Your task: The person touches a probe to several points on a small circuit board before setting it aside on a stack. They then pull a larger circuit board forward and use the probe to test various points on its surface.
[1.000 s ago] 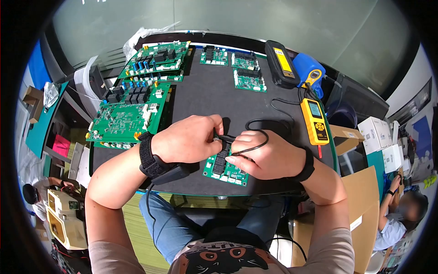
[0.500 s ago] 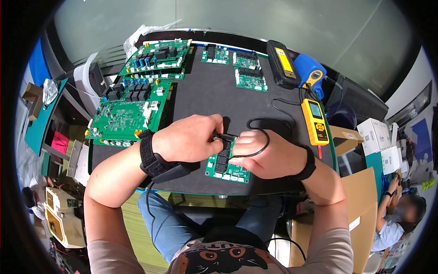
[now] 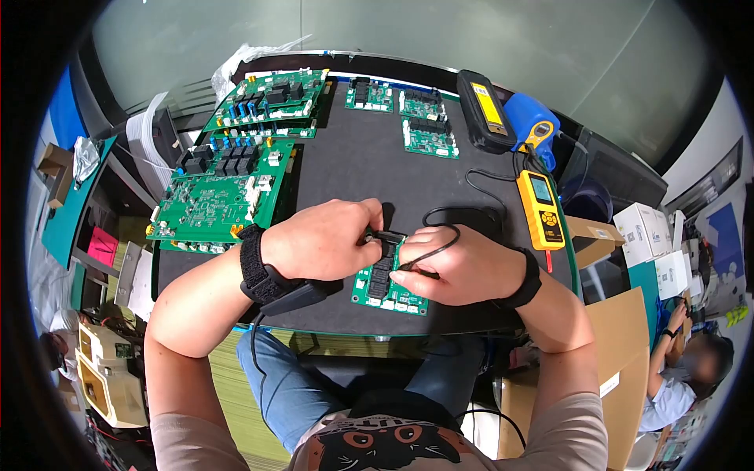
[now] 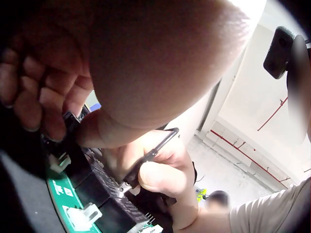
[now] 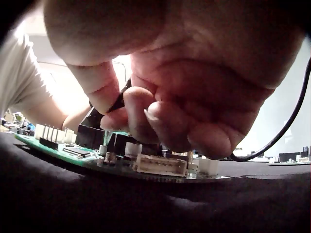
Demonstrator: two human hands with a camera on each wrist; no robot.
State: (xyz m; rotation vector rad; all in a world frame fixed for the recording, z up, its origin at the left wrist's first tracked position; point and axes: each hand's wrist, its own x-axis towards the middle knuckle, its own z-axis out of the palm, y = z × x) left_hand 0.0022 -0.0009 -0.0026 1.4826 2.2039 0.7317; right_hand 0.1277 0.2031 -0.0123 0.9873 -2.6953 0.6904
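A small green circuit board (image 3: 400, 298) with a row of black block-like parts (image 3: 380, 276) lies on the dark mat in front of me. My right hand (image 3: 459, 263) is over its right side. Thumb and forefinger there pinch a black-sleeved clip (image 4: 130, 180), its metal tip right at the black parts. A black lead (image 4: 163, 143) runs back from the clip and loops over the hand. At the board's far end my left hand (image 3: 326, 235) pinches a small dark piece, mostly hidden by its fingers.
Right of my hands lies a yellow handheld meter (image 3: 542, 210) with black leads, below a blue device (image 3: 530, 118) and a black case (image 3: 485, 110). Large green boards (image 3: 216, 208) are stacked at left. Smaller boards (image 3: 430, 137) lie at the back. Other people sit at both sides.
The lead's loop over my right hand has shifted and now lies flatter across the knuckles. My right hand has moved only slightly; my left hand stays at the board's far end.
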